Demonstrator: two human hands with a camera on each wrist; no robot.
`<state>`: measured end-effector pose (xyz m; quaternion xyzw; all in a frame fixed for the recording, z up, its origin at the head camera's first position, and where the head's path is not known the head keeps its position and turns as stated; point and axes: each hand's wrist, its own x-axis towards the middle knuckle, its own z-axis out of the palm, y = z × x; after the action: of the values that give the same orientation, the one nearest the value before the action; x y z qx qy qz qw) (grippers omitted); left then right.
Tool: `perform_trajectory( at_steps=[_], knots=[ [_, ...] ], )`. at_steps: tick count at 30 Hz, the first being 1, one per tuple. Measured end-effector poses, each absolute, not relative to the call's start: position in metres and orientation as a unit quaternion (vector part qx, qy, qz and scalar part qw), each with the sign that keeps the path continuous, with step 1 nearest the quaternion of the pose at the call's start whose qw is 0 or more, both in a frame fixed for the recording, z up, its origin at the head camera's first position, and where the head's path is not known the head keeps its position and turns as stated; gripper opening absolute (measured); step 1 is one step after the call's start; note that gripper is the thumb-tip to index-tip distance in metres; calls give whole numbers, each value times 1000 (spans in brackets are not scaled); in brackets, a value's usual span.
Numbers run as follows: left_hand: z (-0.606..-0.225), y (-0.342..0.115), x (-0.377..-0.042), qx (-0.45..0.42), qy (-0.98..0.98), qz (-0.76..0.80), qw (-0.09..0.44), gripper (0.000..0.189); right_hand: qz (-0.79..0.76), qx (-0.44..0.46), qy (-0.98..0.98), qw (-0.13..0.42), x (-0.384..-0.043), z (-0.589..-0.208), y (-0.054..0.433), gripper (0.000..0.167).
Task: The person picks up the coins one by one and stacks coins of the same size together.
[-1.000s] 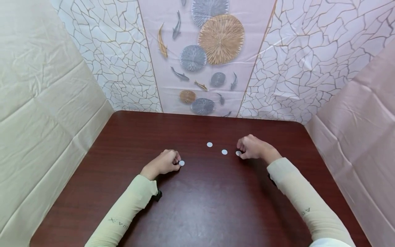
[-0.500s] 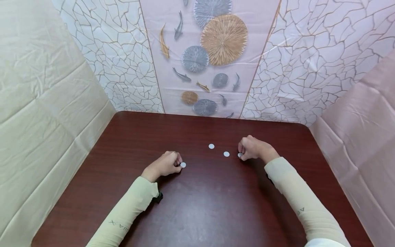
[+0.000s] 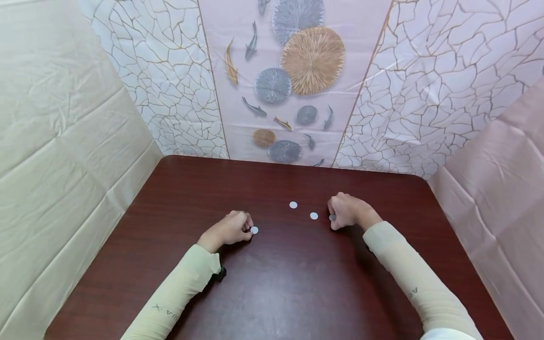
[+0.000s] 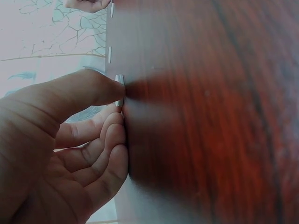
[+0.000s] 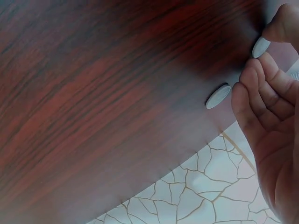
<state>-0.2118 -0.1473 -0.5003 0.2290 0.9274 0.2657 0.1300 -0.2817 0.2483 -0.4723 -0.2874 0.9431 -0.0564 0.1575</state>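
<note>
Several flat, round silver coins lie on the dark red wooden table (image 3: 272, 278). My left hand (image 3: 229, 230) has thumb and fingertips on opposite edges of one coin (image 3: 254, 230), which lies face up. In the left wrist view, the thumb (image 4: 100, 88) covers part of that coin (image 4: 120, 80). My right hand (image 3: 346, 211) pinches another coin (image 3: 332, 217) by its edges, and its face looks grey and tilted. The right wrist view shows this coin (image 5: 261, 47) between thumb and index finger. Between the hands lie two more coins, one nearer (image 3: 314, 216) and one farther (image 3: 293, 205).
A patterned cloth (image 3: 272, 113) hangs behind the far table edge. Pale cloth walls stand at the left (image 3: 76, 179) and right (image 3: 493, 198). A dark strap piece (image 3: 220, 274) shows under the left sleeve cuff.
The coin at my right hand has gone from a white face to a grey, tilted one, and those fingers have closed in round it. My left hand stays at its coin. The view shifts slightly.
</note>
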Motion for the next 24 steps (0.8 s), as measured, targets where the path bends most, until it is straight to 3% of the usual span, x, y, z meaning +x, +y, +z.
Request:
perform_trajectory(
  at_steps=[24],
  knots=[
    [-492,-147,-209,230,931,253,131,12,-83,-326,936,101,-258,-464,259,17]
  ],
)
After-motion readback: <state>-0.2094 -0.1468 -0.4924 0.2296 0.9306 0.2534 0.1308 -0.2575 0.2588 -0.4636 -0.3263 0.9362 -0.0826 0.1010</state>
